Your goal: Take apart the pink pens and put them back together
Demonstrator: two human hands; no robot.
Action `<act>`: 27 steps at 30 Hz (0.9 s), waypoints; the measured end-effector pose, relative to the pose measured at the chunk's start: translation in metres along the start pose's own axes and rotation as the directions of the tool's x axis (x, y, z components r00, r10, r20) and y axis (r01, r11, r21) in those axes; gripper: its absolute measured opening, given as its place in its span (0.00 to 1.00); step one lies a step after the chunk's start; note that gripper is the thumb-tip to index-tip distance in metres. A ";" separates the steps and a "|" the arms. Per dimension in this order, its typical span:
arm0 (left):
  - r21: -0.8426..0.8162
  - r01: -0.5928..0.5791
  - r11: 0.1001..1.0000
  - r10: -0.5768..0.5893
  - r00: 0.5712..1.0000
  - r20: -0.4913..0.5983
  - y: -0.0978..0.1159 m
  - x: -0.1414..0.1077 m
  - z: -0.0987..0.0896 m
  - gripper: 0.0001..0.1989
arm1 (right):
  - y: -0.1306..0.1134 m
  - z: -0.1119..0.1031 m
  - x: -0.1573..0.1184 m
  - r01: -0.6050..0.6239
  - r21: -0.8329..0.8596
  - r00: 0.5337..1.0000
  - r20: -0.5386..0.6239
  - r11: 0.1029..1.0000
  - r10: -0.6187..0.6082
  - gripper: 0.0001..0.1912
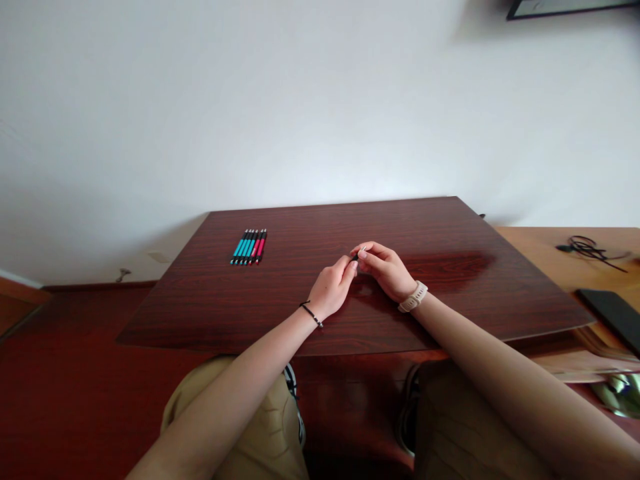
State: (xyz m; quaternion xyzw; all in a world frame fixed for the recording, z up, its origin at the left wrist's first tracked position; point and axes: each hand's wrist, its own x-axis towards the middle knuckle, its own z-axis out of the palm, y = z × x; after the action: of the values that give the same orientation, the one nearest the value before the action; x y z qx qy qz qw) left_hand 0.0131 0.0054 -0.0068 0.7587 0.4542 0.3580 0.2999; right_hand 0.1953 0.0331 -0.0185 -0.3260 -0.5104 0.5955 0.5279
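Over the dark wood table, my left hand (333, 287) is closed round a pen (355, 257), of which only a bit of black barrel and a silvery tip show. The fingers of my right hand (387, 268) pinch the pen near that tip, close against my left hand. Most of the barrel is hidden inside the fingers. To the left, several pens (249, 247) lie side by side in a neat row, turquoise ones on the left and pink ones at the right end, with black sections and silvery tips pointing away from me.
The dark wood table (300, 230) stands near a white wall. On its right is a lighter wooden surface (530, 243) with a coiled black cable (587, 248) and a flat black object (613, 317). My knees are below the table's front edge.
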 end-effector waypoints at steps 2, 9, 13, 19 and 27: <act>-0.002 0.000 1.000 0.000 1.000 0.000 -0.001 0.000 0.000 0.16 | -0.001 0.000 -0.001 -0.002 0.012 1.000 0.024 1.000 0.001 0.15; 0.000 -0.001 1.000 0.001 1.000 -0.008 -0.002 0.001 0.000 0.18 | 0.002 -0.002 0.001 0.031 -0.003 0.999 0.019 1.000 -0.031 0.12; -0.008 -0.001 1.000 0.001 1.000 -0.002 -0.003 0.001 0.001 0.19 | 0.004 -0.002 0.002 0.025 -0.003 1.000 0.001 1.000 -0.025 0.14; -0.014 0.001 1.000 -0.001 1.000 -0.001 -0.002 0.001 0.001 0.18 | 0.001 -0.001 0.000 0.007 0.028 1.000 0.024 1.000 -0.008 0.12; -0.036 0.005 0.999 -0.005 1.000 0.000 -0.002 0.001 0.001 0.20 | 0.002 -0.003 0.001 0.041 -0.055 0.999 -0.008 0.998 -0.041 0.13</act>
State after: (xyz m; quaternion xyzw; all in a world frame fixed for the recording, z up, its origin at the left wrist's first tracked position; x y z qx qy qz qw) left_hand 0.0128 0.0071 -0.0088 0.7520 0.4496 0.3656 0.3142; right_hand 0.1972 0.0354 -0.0215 -0.3323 -0.5307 0.5690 0.5331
